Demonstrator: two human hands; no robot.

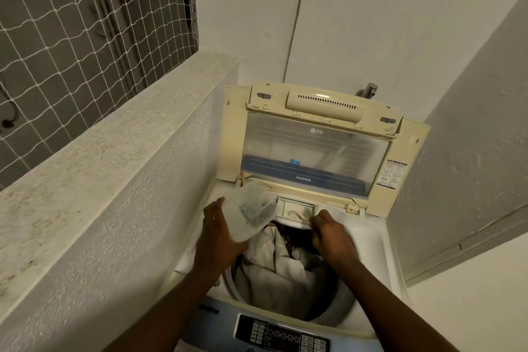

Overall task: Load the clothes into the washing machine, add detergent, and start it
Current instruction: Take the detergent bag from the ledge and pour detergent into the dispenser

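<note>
A top-loading washing machine (383, 240) stands below me with its cream lid (317, 137) propped up. Pale and dark clothes (274, 263) fill the drum. My left hand (220, 237) grips a translucent white detergent container (251, 213), tilted toward the back of the tub. A small detergent drawer (297, 208) is pulled out at the tub's back rim. My right hand (331, 233) is closed on the drawer's front edge. The control panel (280, 334) with dark buttons lies at the bottom.
A rough concrete ledge (114, 146) runs along the left, with white netting (71, 23) over a tiled shaft beyond. White walls close in behind and to the right. A tap (368, 90) juts out behind the lid.
</note>
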